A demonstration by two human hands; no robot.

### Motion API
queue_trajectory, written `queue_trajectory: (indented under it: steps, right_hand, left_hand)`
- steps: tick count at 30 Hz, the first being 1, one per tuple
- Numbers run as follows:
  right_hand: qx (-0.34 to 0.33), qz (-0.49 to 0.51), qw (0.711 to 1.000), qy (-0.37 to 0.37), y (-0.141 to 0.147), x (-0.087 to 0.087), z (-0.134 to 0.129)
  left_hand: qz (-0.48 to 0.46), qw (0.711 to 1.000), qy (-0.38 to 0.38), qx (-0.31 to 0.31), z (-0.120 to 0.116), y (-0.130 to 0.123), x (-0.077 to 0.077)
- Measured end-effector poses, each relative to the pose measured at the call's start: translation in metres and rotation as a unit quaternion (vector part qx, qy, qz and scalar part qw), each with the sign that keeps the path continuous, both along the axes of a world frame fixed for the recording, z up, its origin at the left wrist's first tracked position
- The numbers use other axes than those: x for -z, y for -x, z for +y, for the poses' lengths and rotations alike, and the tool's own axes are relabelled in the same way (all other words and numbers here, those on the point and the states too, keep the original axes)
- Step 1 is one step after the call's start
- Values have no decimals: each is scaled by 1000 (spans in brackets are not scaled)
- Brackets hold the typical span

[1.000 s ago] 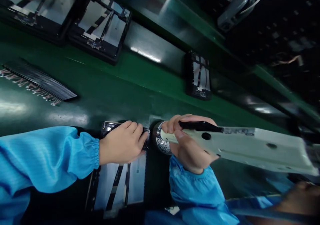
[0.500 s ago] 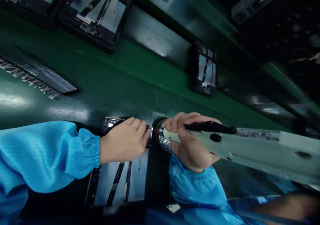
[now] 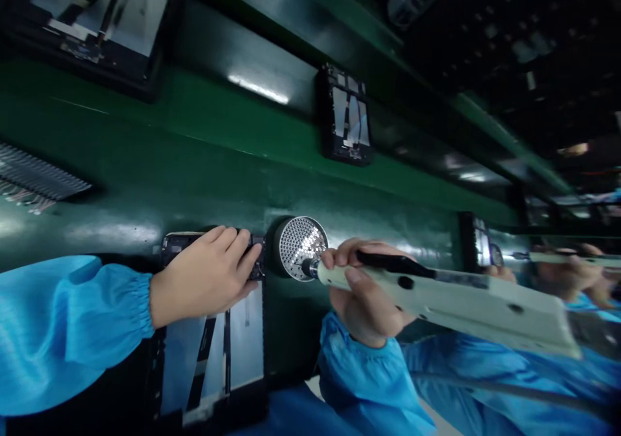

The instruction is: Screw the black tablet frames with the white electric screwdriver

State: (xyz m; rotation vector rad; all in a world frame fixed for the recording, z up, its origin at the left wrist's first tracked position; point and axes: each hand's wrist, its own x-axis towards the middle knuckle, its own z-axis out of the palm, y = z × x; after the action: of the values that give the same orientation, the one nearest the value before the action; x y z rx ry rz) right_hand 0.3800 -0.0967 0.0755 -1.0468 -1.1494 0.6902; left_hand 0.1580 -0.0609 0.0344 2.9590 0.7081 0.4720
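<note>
Metal dish (image 3: 297, 239) stands between right hand (image 3: 369, 303), clenching driver (image 3: 466, 297), and left hand (image 3: 204, 284), apparently grasping device (image 3: 261, 261).

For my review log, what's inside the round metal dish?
The round metal dish shows a surface full of small holes, with shiny bits over part of it, too small to identify. The tip of the pale handheld tool covers a patch near the rim.
</note>
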Motion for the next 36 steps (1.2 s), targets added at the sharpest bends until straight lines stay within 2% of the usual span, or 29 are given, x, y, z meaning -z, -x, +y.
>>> queue_trajectory:
  steps: [5, 27, 30, 36]
  right_hand:
    - [-11, -11, 1000, 5, 4, 9, -2]
    - [-15, -26, 1000, -4, 4, 18, -5]
    - [-29, -24, 999, -3, 3, 10, -6]
    - [-62, -37, 997, 9, 20, -31, 4]
  left_hand:
    - [3, 1000, -6, 5, 1, 1, -2]
    - [9, 1000, -3, 4, 1, 1, -3]
    - [-4, 1000, -5, -1, 1, 1, -2]
    - [-7, 1000, 5, 8, 0, 0, -1]
